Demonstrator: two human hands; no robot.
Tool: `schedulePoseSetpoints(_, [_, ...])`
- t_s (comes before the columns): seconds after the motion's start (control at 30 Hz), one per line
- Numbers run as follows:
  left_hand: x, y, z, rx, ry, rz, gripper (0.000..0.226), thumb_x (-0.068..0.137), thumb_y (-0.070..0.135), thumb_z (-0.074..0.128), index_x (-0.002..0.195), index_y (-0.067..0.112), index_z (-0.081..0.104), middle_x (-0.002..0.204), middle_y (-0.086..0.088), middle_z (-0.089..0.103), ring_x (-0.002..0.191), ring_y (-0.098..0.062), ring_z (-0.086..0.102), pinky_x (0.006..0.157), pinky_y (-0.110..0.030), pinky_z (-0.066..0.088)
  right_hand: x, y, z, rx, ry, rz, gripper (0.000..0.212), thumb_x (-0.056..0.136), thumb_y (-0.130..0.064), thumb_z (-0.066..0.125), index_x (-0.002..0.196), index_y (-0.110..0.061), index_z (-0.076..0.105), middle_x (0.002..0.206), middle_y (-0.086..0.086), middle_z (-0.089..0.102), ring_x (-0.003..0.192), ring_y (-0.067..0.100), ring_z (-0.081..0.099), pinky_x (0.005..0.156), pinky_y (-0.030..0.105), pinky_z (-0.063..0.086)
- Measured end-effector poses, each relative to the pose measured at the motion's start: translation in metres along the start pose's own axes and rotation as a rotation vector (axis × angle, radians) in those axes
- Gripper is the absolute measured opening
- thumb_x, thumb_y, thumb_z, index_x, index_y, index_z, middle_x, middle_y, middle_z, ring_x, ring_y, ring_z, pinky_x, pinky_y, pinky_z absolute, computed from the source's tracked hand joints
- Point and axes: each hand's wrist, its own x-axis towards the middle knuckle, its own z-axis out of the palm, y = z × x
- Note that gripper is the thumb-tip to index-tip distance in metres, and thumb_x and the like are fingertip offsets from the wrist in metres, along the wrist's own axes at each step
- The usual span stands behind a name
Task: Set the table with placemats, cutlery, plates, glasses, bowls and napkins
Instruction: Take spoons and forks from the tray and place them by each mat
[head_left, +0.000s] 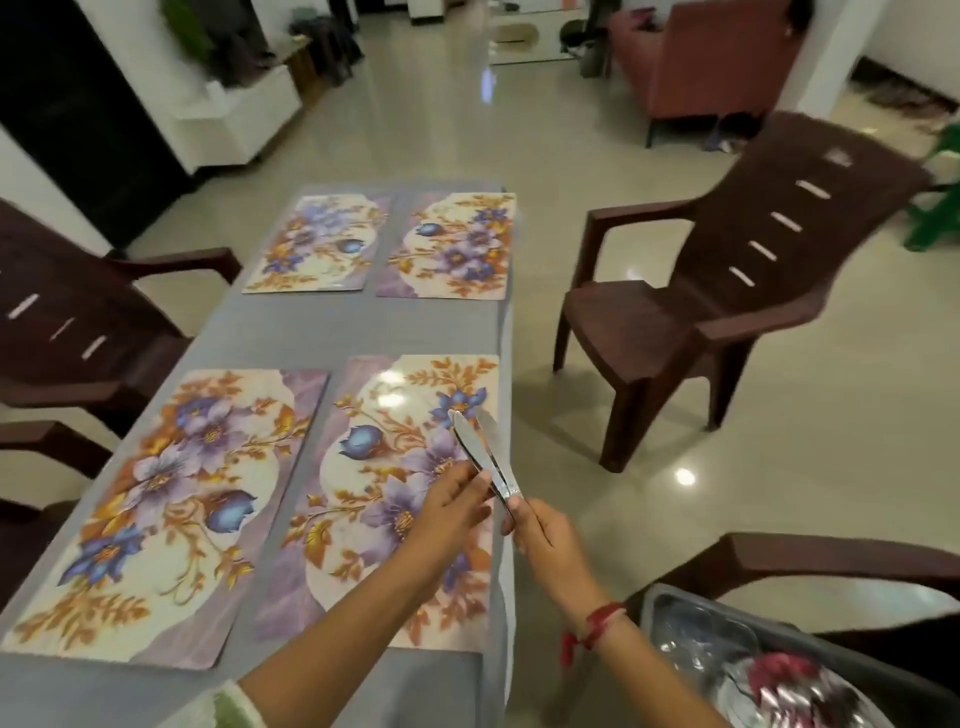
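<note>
Four placemats (171, 514) lie flat on the bench (291, 327), two near and two far: that stage is complete, and no cutlery, plate, glass, bowl or napkin is yet laid on them. Above the near right placemat, the left hand (457, 504) has its fingertips on one of two knives (465, 436), pinch or mere touch cannot be told, while the right hand (545, 540) has its grip closed round both handles. Far right, one tub (654, 603) holds a floral plate (789, 686) and items too blurred to count.

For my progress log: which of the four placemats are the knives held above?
The near right placemat: the left hand and right hand hold the knives over it alone.
</note>
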Motion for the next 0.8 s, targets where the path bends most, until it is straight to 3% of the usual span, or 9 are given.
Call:
schedulePoseSetpoints(0.07, [0.008,0.003,-0.020,-0.038,0.056,0.028,0.017,0.096,0.009,0.048,0.106,0.005,0.062,0.096,-0.018,0.066,0.087,-0.029,0.060,0.078,-0.034,0.051,0.019,-0.003,0.019,-0.024,-0.054,-0.029,0.039,0.098,-0.031,0.045,0.063,-0.018,0.058,0.051,-0.017,0.056,0.052,-0.002,0.051,0.055,0.012,0.036])
schedulePoseSetpoints(0.17, [0.016,0.010,-0.044,-0.087,0.143,0.050,0.017,0.095,0.003,0.050,0.105,0.001,0.064,0.083,-0.010,0.071,0.072,-0.017,0.065,0.063,-0.024,0.054,0.039,-0.005,0.043,-0.079,-0.102,-0.110,0.053,0.085,-0.060,0.041,0.063,-0.013,0.053,0.053,-0.011,0.050,0.054,0.002,0.045,0.055,0.023,0.038])
schedulePoseSetpoints(0.27, [0.018,0.011,-0.065,-0.160,0.217,0.041,0.014,0.093,0.004,0.054,0.097,0.000,0.067,0.074,-0.007,0.072,0.064,-0.015,0.066,0.057,-0.022,0.051,0.055,-0.006,0.063,-0.178,-0.158,-0.158,0.047,0.085,-0.060,0.036,0.060,-0.021,0.045,0.055,-0.007,0.046,0.054,0.004,0.043,0.056,0.028,0.039])
schedulePoseSetpoints(0.37, [0.022,0.012,-0.086,-0.236,0.347,0.024,0.015,0.089,0.004,0.059,0.097,-0.008,0.065,0.083,-0.019,0.069,0.068,-0.021,0.067,0.061,-0.025,0.054,0.067,-0.014,0.080,-0.263,-0.194,-0.212,0.054,0.089,-0.056,0.036,0.068,-0.011,0.057,0.059,0.000,0.054,0.057,0.007,0.050,0.060,0.037,0.044])
schedulePoseSetpoints(0.43, [0.027,0.016,-0.101,-0.275,0.439,0.017,0.018,0.089,0.004,0.061,0.098,-0.010,0.064,0.085,-0.020,0.069,0.071,-0.022,0.067,0.064,-0.026,0.056,0.076,-0.024,0.090,-0.363,-0.205,-0.301,0.041,0.094,-0.039,0.039,0.079,-0.009,0.062,0.067,0.000,0.062,0.065,0.010,0.056,0.064,0.034,0.045])
schedulePoseSetpoints(0.5, [0.031,0.026,-0.117,-0.265,0.507,0.022,0.012,0.089,0.007,0.061,0.094,-0.002,0.068,0.082,-0.013,0.071,0.071,-0.020,0.068,0.065,-0.027,0.056,0.088,-0.034,0.094,-0.383,-0.180,-0.326,0.031,0.096,-0.030,0.041,0.087,-0.011,0.064,0.070,-0.001,0.066,0.069,0.008,0.059,0.063,0.028,0.047])
schedulePoseSetpoints(0.63, [0.041,0.038,-0.152,-0.289,0.626,0.040,0.008,0.089,0.010,0.062,0.094,0.007,0.068,0.083,-0.004,0.073,0.076,-0.016,0.070,0.069,-0.027,0.056,0.148,-0.045,0.093,-0.400,-0.098,-0.320,0.029,0.095,-0.039,0.041,0.088,-0.022,0.063,0.068,-0.004,0.061,0.060,0.008,0.055,0.056,0.027,0.043])
schedulePoseSetpoints(0.7, [0.047,0.036,-0.158,-0.294,0.703,0.014,0.014,0.089,0.010,0.062,0.100,0.001,0.067,0.091,-0.011,0.071,0.078,-0.018,0.069,0.063,-0.022,0.056,0.188,-0.040,0.088,-0.496,-0.178,-0.284,0.030,0.098,-0.033,0.042,0.089,-0.015,0.064,0.075,0.003,0.059,0.065,0.013,0.053,0.056,0.022,0.038])
schedulePoseSetpoints(0.8, [0.059,0.024,-0.152,-0.363,0.849,-0.057,0.016,0.089,0.008,0.062,0.099,-0.003,0.066,0.090,-0.016,0.069,0.075,-0.021,0.066,0.065,-0.027,0.058,0.257,-0.015,0.084,-0.709,-0.256,-0.251,0.037,0.100,-0.031,0.037,0.089,-0.009,0.063,0.091,0.014,0.057,0.080,0.030,0.054,0.066,0.031,0.037])
